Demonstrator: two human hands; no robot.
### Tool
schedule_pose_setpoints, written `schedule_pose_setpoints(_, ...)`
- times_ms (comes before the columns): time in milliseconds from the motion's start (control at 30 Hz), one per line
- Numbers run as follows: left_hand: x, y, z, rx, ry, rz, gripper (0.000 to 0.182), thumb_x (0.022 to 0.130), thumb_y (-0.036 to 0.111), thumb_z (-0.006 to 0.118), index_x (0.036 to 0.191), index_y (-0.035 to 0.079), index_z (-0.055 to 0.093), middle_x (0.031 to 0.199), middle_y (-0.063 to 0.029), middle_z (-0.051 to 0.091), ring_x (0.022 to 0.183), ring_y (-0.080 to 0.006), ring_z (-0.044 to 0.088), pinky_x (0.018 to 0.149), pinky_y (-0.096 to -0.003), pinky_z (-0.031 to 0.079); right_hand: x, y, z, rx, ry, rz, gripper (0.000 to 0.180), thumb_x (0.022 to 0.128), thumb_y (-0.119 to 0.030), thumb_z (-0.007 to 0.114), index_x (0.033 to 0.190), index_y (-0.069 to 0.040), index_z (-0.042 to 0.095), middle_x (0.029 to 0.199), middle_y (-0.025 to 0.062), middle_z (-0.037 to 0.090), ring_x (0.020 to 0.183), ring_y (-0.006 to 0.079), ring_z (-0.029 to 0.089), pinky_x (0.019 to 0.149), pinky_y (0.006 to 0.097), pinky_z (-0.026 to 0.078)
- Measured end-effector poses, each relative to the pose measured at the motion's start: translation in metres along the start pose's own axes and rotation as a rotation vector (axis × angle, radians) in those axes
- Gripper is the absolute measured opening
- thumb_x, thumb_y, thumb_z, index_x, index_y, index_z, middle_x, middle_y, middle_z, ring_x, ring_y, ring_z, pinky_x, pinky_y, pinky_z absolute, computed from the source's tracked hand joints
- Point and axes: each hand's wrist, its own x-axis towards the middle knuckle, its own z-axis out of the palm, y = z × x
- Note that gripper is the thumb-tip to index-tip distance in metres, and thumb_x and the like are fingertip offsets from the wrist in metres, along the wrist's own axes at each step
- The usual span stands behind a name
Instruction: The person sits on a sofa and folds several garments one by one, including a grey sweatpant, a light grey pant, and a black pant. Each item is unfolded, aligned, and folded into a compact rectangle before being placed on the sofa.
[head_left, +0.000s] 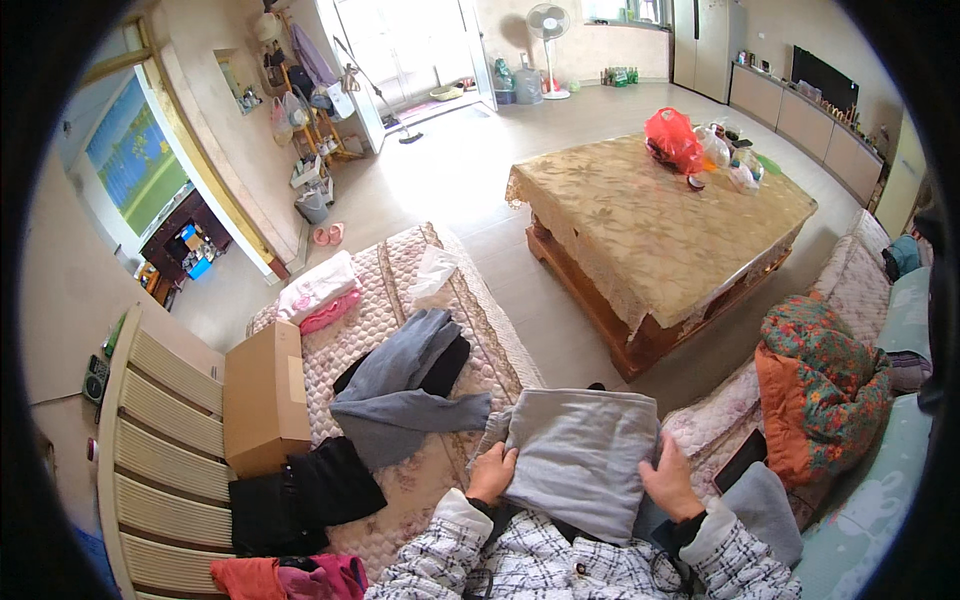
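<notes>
A folded light grey garment (581, 457) lies across my lap, its layers stacked into a rough square. My left hand (493, 472) grips its left edge near a gathered cuff, thumb on top. At the opposite edge, my right hand (671, 480) holds the cloth with the thumb above and the fingers partly hidden behind it. Just left of it, a blue-grey long-sleeved garment (409, 397) is spread loosely over a black cloth (450, 364) on the quilted seat cover (495, 352). Black folded trousers (300, 487) rest closer to the backrest.
A cardboard box (266, 397) stands against the slatted backrest (172, 442). White and pink folded clothes (322, 292) lie beyond it. Ahead is a low table (600, 217) bearing a red plastic bag (673, 139). On the right are a floral orange quilt (817, 390) and a dark flat object (741, 460).
</notes>
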Motion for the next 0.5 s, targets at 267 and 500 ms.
schedule_pose_setpoints(267, 0.000, 0.000, -0.002, 0.002, -0.036, -0.020, 0.041, 0.089, 0.042, 0.052, 0.091, 0.002, 0.056, 0.089, -0.0256, 0.062, 0.089, -0.0450, 0.058, 0.076, -0.0516, 0.044, 0.021, -0.001, 0.000, 1.045, -0.484, 0.747, 0.044, 0.079, -0.009, 0.072, 0.119, -0.001, 0.055, 0.114, 0.0096, 0.062, 0.099, 0.0224, 0.061, 0.088, 0.0365, 0.049)
schedule_pose_setpoints(500, 0.002, -0.004, -0.001, -0.055, -0.021, 0.006, 0.038, 0.089, 0.040, 0.053, 0.088, 0.002, 0.056, 0.085, -0.0251, 0.062, 0.085, -0.0457, 0.058, 0.073, -0.0525, 0.044, 0.016, -0.028, 0.008, 1.006, -0.487, 0.570, 0.057, 0.071, -0.007, 0.075, 0.122, 0.000, 0.052, 0.114, 0.0102, 0.061, 0.104, 0.0262, 0.057, 0.096, 0.0397, 0.043)
